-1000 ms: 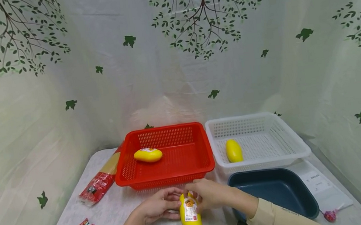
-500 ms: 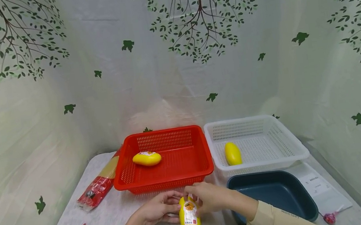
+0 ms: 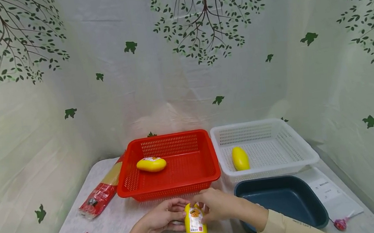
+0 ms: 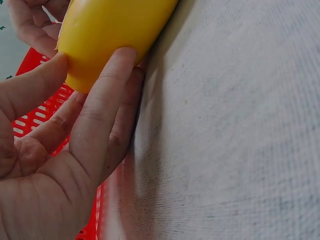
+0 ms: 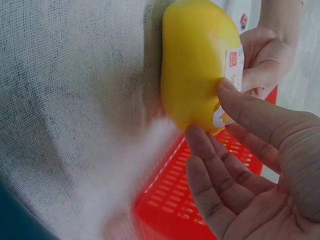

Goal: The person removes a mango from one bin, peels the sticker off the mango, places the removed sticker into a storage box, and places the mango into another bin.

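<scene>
The yellow mango-shaped pack (image 3: 196, 229) lies on the white cloth-covered table (image 3: 123, 223), just in front of the red basket (image 3: 168, 164), with its label (image 3: 195, 223) facing up.

Risk: the pack is smooth and rounded, and it is held only at its far end. It looks liable to roll or slip sideways on the cloth if the fingertips press unevenly. The label edge could also tear or crease if the right thumb pulls on it at an angle.

Grip, left hand (image 3: 163, 216): thumb and fingers are curled round the far end of the pack, touching it on 2 sides, as the left wrist view (image 4: 100, 30) confirms.

Grip, right hand (image 3: 216, 204): the thumb (image 5: 260, 117) presses on the label edge and the fingertips touch the pack beside it; the other fingers are nearly straight, so the hold is a light pinch, not a full clasp.

1 similar pack (image 3: 151, 164) lies in the red basket and 1 (image 3: 240, 158) in the white basket (image 3: 266, 146)
</scene>
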Action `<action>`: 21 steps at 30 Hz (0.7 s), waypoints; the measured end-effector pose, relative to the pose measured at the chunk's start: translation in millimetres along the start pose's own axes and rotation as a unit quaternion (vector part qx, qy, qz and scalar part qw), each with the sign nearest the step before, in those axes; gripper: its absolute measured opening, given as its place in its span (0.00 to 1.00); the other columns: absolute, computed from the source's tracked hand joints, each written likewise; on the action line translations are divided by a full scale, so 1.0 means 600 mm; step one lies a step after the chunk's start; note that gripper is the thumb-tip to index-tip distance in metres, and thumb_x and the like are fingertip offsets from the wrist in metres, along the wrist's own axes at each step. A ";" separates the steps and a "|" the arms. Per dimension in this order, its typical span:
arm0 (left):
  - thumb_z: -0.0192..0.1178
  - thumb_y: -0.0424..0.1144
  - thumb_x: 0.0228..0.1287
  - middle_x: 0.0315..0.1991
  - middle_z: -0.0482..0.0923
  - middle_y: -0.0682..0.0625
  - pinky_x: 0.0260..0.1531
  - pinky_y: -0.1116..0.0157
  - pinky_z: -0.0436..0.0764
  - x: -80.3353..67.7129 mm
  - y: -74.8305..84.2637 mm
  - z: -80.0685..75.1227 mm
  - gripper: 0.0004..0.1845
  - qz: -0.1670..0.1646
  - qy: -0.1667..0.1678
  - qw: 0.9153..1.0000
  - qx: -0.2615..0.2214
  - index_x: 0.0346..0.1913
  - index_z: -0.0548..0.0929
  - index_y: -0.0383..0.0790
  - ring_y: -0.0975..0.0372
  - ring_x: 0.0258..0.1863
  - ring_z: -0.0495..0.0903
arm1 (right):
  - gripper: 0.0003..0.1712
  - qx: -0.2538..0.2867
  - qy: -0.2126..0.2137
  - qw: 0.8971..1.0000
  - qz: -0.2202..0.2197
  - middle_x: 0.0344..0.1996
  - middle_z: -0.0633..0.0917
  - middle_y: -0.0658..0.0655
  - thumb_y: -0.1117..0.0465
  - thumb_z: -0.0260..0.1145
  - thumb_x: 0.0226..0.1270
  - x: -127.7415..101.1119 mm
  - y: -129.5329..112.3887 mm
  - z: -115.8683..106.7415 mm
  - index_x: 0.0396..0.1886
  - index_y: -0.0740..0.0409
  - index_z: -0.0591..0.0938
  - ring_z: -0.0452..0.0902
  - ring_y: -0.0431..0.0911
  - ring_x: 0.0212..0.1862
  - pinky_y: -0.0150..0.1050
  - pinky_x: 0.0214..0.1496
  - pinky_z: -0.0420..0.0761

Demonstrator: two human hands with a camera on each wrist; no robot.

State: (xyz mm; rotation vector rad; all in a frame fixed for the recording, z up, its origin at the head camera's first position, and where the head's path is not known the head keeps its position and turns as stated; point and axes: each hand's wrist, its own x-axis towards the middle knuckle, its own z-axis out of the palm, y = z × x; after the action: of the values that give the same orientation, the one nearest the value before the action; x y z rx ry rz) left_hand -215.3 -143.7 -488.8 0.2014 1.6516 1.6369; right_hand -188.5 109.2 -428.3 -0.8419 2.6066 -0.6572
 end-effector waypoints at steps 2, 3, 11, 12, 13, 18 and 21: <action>0.62 0.31 0.78 0.58 0.78 0.41 0.54 0.50 0.91 0.000 0.000 0.000 0.25 0.000 0.000 1.000 -0.001 0.73 0.73 0.35 0.54 0.52 0.86 | 0.27 -0.002 0.002 1.000 -0.001 0.44 0.88 0.42 0.56 0.83 0.62 0.000 0.000 0.000 0.61 0.45 0.87 0.81 0.34 0.37 0.24 0.41 0.83; 0.62 0.31 0.78 0.57 0.78 0.41 0.54 0.50 0.91 0.000 0.001 0.000 0.25 -0.001 0.001 1.000 -0.001 0.73 0.74 0.35 0.54 0.52 0.86 | 0.26 -0.001 0.003 1.000 -0.002 0.44 0.88 0.42 0.56 0.84 0.62 -0.001 0.000 0.000 0.60 0.45 0.87 0.81 0.34 0.37 0.24 0.42 0.83; 0.63 0.31 0.77 0.57 0.78 0.41 0.54 0.50 0.91 0.001 -0.001 0.000 0.25 -0.006 0.005 1.000 0.000 0.73 0.74 0.36 0.54 0.52 0.85 | 0.23 0.005 0.007 1.000 -0.011 0.44 0.88 0.42 0.56 0.84 0.60 -0.002 0.000 -0.003 0.54 0.45 0.86 0.82 0.33 0.38 0.22 0.43 0.84; 0.63 0.31 0.77 0.57 0.78 0.41 0.54 0.50 0.91 0.001 -0.002 -0.001 0.25 -0.006 0.005 1.000 0.000 0.73 0.74 0.36 0.54 0.52 0.85 | 0.22 0.005 0.007 1.000 -0.012 0.44 0.88 0.42 0.56 0.84 0.60 -0.001 0.000 -0.003 0.53 0.44 0.86 0.82 0.33 0.38 0.23 0.43 0.84; 0.63 0.31 0.77 0.57 0.78 0.41 0.54 0.50 0.91 0.002 -0.002 -0.001 0.25 -0.006 0.004 1.000 0.000 0.73 0.74 0.37 0.54 0.52 0.85 | 0.21 0.005 0.007 1.000 -0.012 0.43 0.87 0.42 0.57 0.84 0.60 -0.001 0.000 -0.003 0.51 0.44 0.86 0.82 0.33 0.38 0.23 0.42 0.84; 0.63 0.31 0.78 0.57 0.79 0.42 0.54 0.51 0.91 0.002 -0.002 -0.002 0.25 -0.004 0.003 1.000 0.003 0.73 0.74 0.36 0.54 0.52 0.84 | 0.16 0.010 0.006 1.000 -0.022 0.39 0.85 0.41 0.58 0.84 0.60 0.001 0.001 -0.002 0.42 0.45 0.85 0.81 0.33 0.37 0.23 0.42 0.83; 0.63 0.32 0.77 0.57 0.79 0.42 0.54 0.51 0.91 0.001 -0.002 -0.002 0.24 -0.004 0.002 1.000 0.006 0.73 0.74 0.36 0.54 0.52 0.84 | 0.16 0.024 0.007 0.999 -0.028 0.39 0.86 0.42 0.58 0.83 0.62 0.002 0.001 -0.007 0.44 0.47 0.85 0.81 0.32 0.36 0.23 0.42 0.84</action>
State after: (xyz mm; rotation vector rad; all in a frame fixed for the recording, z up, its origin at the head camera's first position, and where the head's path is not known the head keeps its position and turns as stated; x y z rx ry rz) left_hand -216.3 -144.3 -490.1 0.1967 1.6637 1.6220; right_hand -191.4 110.0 -425.3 -0.9027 2.5753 -0.7413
